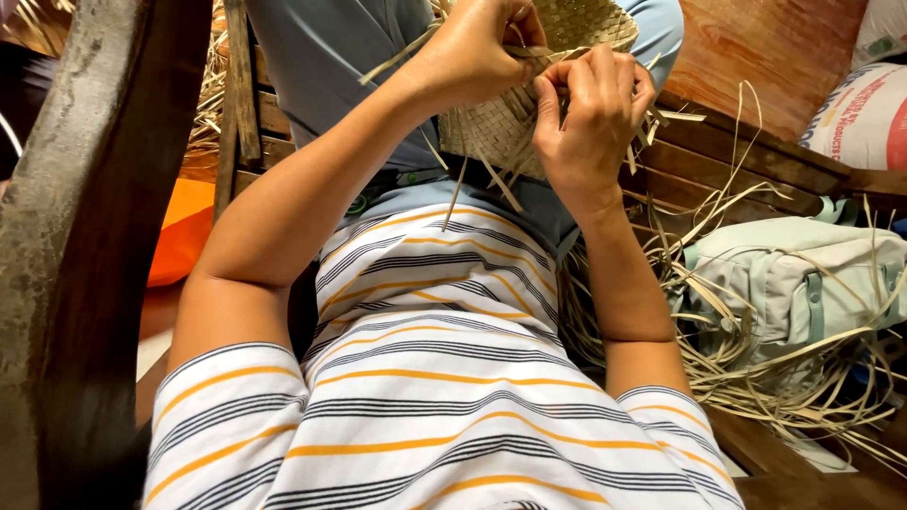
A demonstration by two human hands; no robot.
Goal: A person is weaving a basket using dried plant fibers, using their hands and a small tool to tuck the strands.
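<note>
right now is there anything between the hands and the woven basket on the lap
Nothing visible stands between them. The left hand and the right hand both rest directly on the woven basket, fingers gripping its loose strips. The pile of loose straw strips lies off to the right side.

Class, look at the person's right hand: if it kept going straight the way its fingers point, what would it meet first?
Most likely the woven basket, which the right hand already touches; depth is unclear.

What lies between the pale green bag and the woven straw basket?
Head view: loose straw strips heaped on the wooden bench, between pale green bag and woven straw basket.
</note>
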